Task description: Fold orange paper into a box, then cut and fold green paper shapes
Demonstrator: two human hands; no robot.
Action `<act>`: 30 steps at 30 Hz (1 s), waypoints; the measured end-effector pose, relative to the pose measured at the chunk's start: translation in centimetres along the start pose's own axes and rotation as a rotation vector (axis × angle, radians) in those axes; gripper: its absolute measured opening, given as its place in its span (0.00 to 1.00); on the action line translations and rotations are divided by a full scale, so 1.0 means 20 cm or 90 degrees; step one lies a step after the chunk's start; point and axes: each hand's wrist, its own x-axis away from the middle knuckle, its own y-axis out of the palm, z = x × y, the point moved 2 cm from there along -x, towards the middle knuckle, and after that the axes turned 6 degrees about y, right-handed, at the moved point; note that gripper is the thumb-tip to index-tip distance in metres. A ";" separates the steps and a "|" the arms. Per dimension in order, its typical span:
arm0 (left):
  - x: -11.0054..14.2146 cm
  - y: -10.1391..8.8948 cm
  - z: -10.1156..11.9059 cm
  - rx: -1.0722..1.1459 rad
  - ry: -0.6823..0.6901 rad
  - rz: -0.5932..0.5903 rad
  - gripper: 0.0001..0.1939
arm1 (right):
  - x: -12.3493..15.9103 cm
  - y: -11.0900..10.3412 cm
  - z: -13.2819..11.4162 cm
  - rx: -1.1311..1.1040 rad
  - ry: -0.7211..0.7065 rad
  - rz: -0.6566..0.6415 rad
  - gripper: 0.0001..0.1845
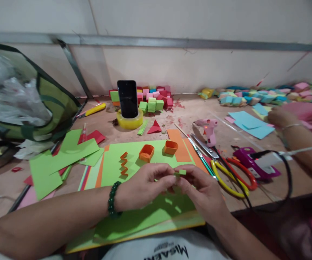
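Over the green sheets (145,220) nearest us, our right hand (208,191) pinches a small green paper piece (182,172), its longer visible side running crosswise, while our left hand's (142,184) fingertips meet its left end, though we cannot tell whether they clamp it. Just beyond sit two open orange paper boxes (145,157), then the upright phone (128,99) and, by the wall (156,72), colourful paper cubes (152,104).

The small green piece (182,172) is partly hidden.
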 end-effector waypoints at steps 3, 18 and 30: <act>-0.02 0.00 -0.04 0.127 -0.068 -0.007 0.13 | 0.00 -0.01 -0.01 0.050 -0.084 0.031 0.03; 0.01 -0.03 0.04 -0.319 0.191 0.157 0.11 | 0.03 -0.04 -0.05 0.094 -0.153 0.021 0.09; 0.02 -0.02 0.05 -0.430 0.261 0.134 0.11 | 0.00 -0.03 -0.09 0.205 -0.106 0.008 0.06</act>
